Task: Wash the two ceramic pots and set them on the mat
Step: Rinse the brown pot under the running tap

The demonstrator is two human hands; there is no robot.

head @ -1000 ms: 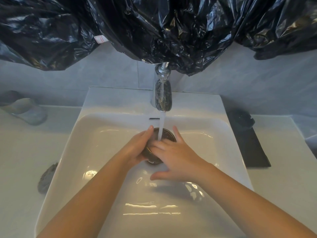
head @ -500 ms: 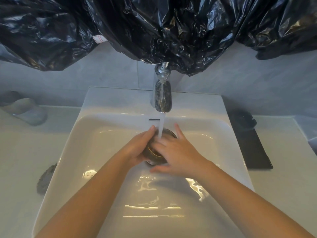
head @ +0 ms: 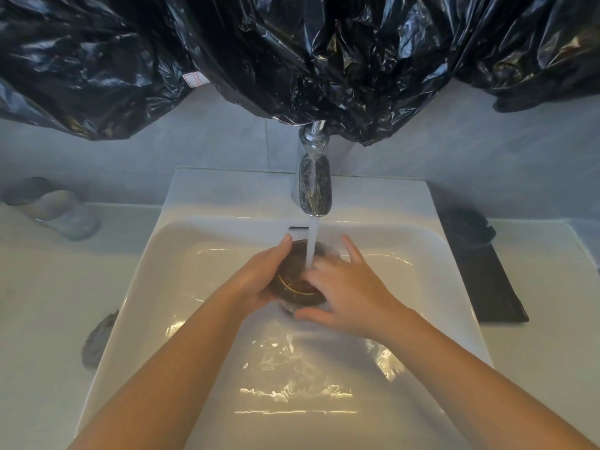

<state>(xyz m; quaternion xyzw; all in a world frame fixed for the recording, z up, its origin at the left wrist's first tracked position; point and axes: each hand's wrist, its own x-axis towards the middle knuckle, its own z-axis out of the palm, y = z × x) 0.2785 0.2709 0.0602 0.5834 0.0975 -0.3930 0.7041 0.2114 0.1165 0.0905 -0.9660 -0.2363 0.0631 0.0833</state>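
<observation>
A small dark brown ceramic pot [head: 293,277] with a gold rim is held over the white sink [head: 136,306], right under the running stream from the chrome tap [head: 314,186]. My left hand [head: 259,282] grips the pot from the left, fingers curled around its side. My right hand [head: 344,287] lies over the pot's right side with fingers spread, rubbing it in the water. A black mat [head: 487,287] lies on the counter to the right of the sink, with a second dark pot [head: 469,227] at its far end.
Black plastic sheeting [head: 292,53] hangs over the wall above the tap. A grey cup [head: 53,207] lies on the left counter. A dark grey sponge-like lump [head: 97,341] sits at the sink's left edge. Water pools in the basin.
My hands have lifted and tilted the pot slightly under the stream, and my right fingers have shifted over it. More water ripples across the basin floor.
</observation>
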